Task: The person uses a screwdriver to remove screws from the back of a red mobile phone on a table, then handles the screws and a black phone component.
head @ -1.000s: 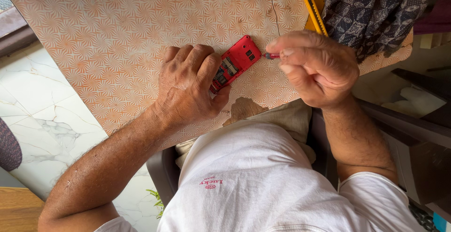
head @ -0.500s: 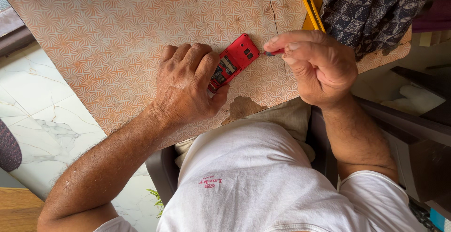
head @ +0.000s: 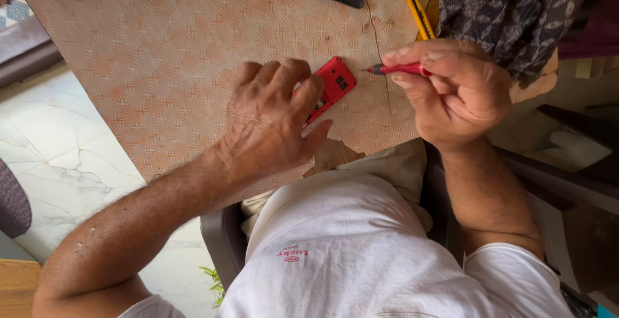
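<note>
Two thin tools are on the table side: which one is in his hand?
The red one, pinched in the right hand; the yellow one lies untouched on the table.
</note>
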